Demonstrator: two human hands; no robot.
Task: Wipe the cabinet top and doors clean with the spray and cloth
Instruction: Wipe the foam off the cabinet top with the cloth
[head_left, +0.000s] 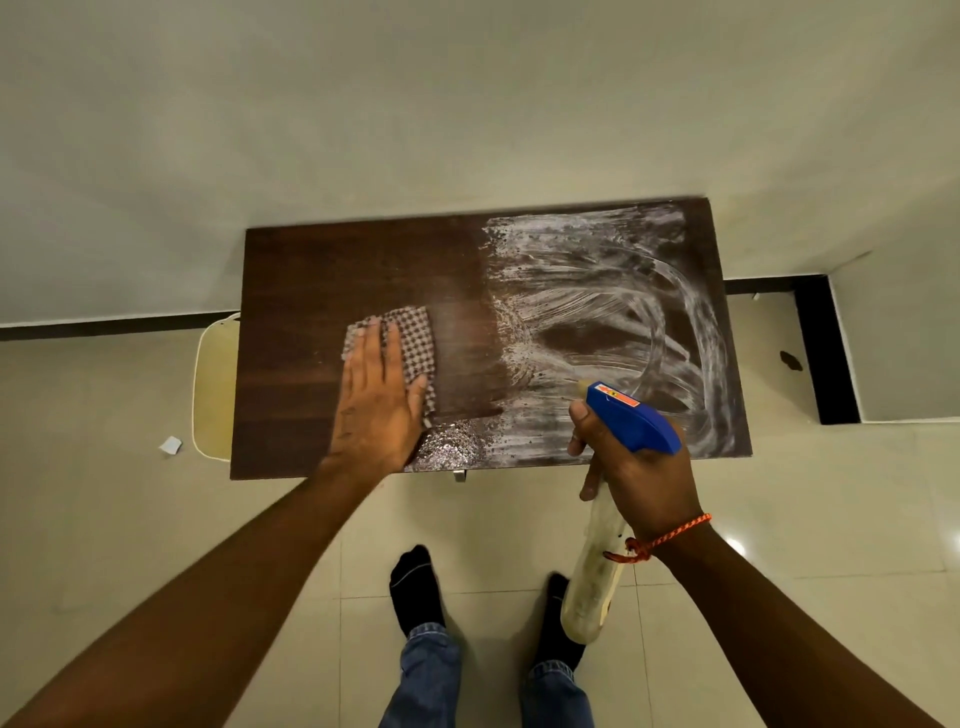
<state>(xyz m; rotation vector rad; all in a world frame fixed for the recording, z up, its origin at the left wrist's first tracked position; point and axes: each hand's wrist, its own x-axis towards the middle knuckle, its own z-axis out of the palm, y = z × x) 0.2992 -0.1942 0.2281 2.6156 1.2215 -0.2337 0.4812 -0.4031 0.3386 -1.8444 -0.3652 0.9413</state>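
scrap: small pale paper bit (170, 445) on the floor tiles (93, 509), left of frame.
seat: cream rounded piece (213, 389) just beside the cabinet's left edge, partly hidden under it.
cabinet top (311, 270): dark wood rectangle, mid-frame, long axis left-right, back edge against the wall (467, 104). Left half looks dry.
left hand (376, 400): flat, fingers straight, pressing down on the cloth, left of centre.
cloth (413, 343): checked brown/white, folded pad on the cabinet top; sticks out past the fingertips and to the right of the hand.
foam patch (452, 441): bubbly blob at the near edge, touching the heel of the left hand.
handle (460, 474): metal tab just below the near edge.
streaks (613, 312): white curved smears over the right half.
spray bottle (592, 597): over the near-right corner, not touching the top. Long axis near vertical in frame, clear body hanging toward bottom. Blue head (631, 418), nozzle points upper left.
right hand (639, 478): fingers wrapped round the bottle neck below the head.
bracelet (670, 535): orange thread on the right wrist.
feet (415, 587): black socks, jeans, bottom centre.
stain (790, 360): dark spot on the floor, right.
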